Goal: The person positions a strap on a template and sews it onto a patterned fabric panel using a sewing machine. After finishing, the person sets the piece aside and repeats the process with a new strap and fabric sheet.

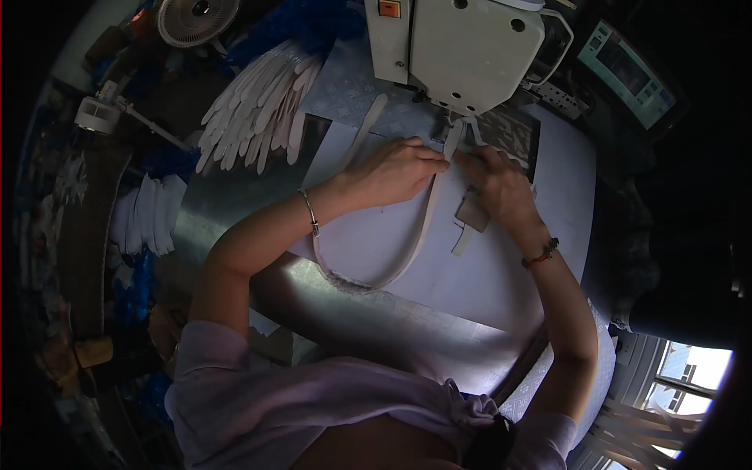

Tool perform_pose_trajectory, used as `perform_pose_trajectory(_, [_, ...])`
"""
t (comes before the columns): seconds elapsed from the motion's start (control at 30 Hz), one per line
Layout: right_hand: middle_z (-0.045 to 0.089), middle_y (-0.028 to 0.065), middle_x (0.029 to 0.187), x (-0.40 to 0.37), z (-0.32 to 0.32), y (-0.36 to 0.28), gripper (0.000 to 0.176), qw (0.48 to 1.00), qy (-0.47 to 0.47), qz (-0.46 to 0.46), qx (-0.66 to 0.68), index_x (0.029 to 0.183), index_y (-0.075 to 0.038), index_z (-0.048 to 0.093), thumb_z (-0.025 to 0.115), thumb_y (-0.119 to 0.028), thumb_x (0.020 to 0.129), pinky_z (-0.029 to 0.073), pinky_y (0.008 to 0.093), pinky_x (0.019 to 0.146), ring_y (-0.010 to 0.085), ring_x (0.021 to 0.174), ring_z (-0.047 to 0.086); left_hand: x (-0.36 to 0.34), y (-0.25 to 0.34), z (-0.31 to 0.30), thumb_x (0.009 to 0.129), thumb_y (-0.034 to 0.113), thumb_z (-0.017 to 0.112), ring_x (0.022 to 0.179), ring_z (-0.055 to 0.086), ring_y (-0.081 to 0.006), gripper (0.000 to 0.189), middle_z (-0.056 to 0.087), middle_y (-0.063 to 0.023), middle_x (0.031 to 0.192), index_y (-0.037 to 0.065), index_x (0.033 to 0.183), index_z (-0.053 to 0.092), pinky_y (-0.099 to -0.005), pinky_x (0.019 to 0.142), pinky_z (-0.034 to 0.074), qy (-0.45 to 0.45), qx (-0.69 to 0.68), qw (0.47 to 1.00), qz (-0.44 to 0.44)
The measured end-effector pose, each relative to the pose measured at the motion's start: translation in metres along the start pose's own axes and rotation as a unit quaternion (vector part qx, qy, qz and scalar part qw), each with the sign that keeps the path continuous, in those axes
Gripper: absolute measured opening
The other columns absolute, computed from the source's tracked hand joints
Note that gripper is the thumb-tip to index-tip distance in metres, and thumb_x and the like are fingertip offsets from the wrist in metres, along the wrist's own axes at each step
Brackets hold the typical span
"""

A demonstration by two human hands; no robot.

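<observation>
A long pale strap point(424, 223) runs down from the needle area of the sewing machine point(478, 55), curves in a U across the white work surface and rises again on the left to a rounded end. My left hand point(398, 171) is closed, its fingertips pinching the strap just in front of the presser foot. My right hand point(499, 186) has its fingers curled in at the strap's right edge, close to the foot. Below the right palm is a small brownish-grey piece point(472, 211) with a pale tab; whether the hand touches it is hidden.
A fan of many pale strips point(254, 106) lies at the back left, and a stack of white pieces point(149, 213) hangs lower left. A lit control screen point(628, 72) stands at the right. A fan point(197, 17) and blue plastic are behind; a window is at lower right.
</observation>
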State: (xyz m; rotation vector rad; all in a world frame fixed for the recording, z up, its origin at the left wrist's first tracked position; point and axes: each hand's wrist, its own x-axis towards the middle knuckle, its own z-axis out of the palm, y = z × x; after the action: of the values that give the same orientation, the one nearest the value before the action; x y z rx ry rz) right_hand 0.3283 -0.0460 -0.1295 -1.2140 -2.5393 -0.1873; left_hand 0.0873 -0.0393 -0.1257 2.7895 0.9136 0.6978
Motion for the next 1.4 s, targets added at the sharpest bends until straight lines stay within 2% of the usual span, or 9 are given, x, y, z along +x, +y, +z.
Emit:
perform_pose_trajectory(0.47, [0.055,0.013,0.134,-0.036,-0.02,-0.032,0.046,1.0,-0.01,-0.017,-0.005,0.127,-0.012,0.059,0.064,-0.005,0.081,0.05,0.0421,0.096,0.0319,0.111,0.062,-0.041,0.005,-0.032,0.085,0.009,0.063,0.099,0.064,-0.0268,0.029,0.069,-0.0092,0.114,0.005,0.113,0.069,-0.0348,0.093,0.05,-0.015,-0.07,0.997,-0.013])
perform_pose_trajectory(0.57, [0.054,0.0132,0.134,-0.042,-0.025,-0.032,0.038,0.999,-0.034,-0.006,0.009,0.126,-0.01,0.059,0.062,-0.02,0.089,0.049,0.0436,0.096,0.0301,0.115,0.06,-0.056,-0.031,-0.056,0.087,0.013,0.065,0.102,0.065,-0.0269,0.034,0.068,-0.0103,0.118,0.005,0.12,0.066,-0.035,0.094,0.05,0.009,-0.085,0.992,-0.096])
perform_pose_trajectory(0.63, [0.054,0.0135,0.134,-0.046,-0.02,-0.034,0.04,1.0,-0.02,-0.004,0.018,0.127,-0.009,0.058,0.062,-0.024,0.09,0.048,0.0443,0.096,0.0303,0.116,0.06,-0.065,-0.06,-0.069,0.089,0.016,0.066,0.108,0.064,-0.0262,0.039,0.067,-0.0133,0.121,0.003,0.125,0.062,-0.0355,0.094,0.05,0.0,-0.194,0.927,-0.32])
perform_pose_trajectory(0.77, [0.054,0.0145,0.133,-0.047,-0.008,-0.036,0.047,1.0,0.016,0.002,0.011,0.129,-0.006,0.055,0.062,-0.032,0.091,0.046,0.0447,0.098,0.0308,0.117,0.058,-0.073,-0.113,-0.084,0.09,0.019,0.067,0.113,0.062,-0.025,0.044,0.065,-0.0174,0.123,0.002,0.129,0.059,-0.0355,0.094,0.05,0.037,-0.224,0.916,-0.33])
perform_pose_trajectory(0.87, [0.053,0.0155,0.133,-0.047,-0.007,-0.037,0.047,1.0,0.017,0.007,0.026,0.129,-0.006,0.056,0.062,-0.031,0.091,0.043,0.0435,0.099,0.0311,0.116,0.057,-0.061,-0.138,-0.089,0.089,0.024,0.068,0.116,0.061,-0.0277,0.049,0.063,-0.0204,0.125,-0.001,0.13,0.057,-0.0351,0.095,0.049,0.024,-0.162,0.914,-0.372])
perform_pose_trajectory(0.93, [0.053,0.0157,0.134,-0.051,-0.007,-0.038,0.046,0.999,0.032,0.011,0.043,0.13,-0.005,0.055,0.062,-0.029,0.091,0.044,0.0435,0.098,0.0318,0.115,0.056,-0.049,-0.15,-0.091,0.088,0.035,0.07,0.111,0.062,-0.0272,0.058,0.065,-0.019,0.121,0.001,0.133,0.055,-0.0356,0.094,0.049,-0.031,-0.011,0.919,-0.392])
perform_pose_trajectory(1.17, [0.059,0.0136,0.125,-0.052,-0.004,-0.043,0.038,0.991,0.087,0.035,0.097,0.124,-0.005,0.061,0.065,-0.017,0.088,0.046,0.041,0.094,0.0302,0.108,0.06,-0.025,-0.184,-0.085,0.086,0.039,0.071,0.116,0.059,-0.0313,0.073,0.058,-0.0234,0.131,-0.004,0.139,0.046,-0.0348,0.098,0.046,-0.057,0.036,0.903,-0.424])
perform_pose_trajectory(1.37, [0.062,0.0105,0.118,-0.053,-0.004,-0.042,0.033,0.989,0.105,0.015,0.099,0.117,-0.005,0.064,0.066,-0.014,0.086,0.047,0.0378,0.09,0.0271,0.102,0.061,-0.033,-0.18,-0.104,0.087,0.037,0.07,0.115,0.058,-0.0285,0.068,0.058,-0.0185,0.132,-0.005,0.137,0.048,-0.0343,0.095,0.048,0.033,-0.135,0.872,-0.47])
perform_pose_trajectory(1.4, [0.062,0.0105,0.118,-0.054,-0.003,-0.041,0.033,0.989,0.106,0.018,0.098,0.117,-0.005,0.064,0.066,-0.014,0.086,0.047,0.0378,0.09,0.0271,0.102,0.061,-0.035,-0.172,-0.111,0.086,0.035,0.072,0.103,0.06,-0.0237,0.057,0.061,-0.0154,0.118,-0.004,0.124,0.055,-0.0325,0.088,0.05,0.093,-0.251,0.837,-0.478])
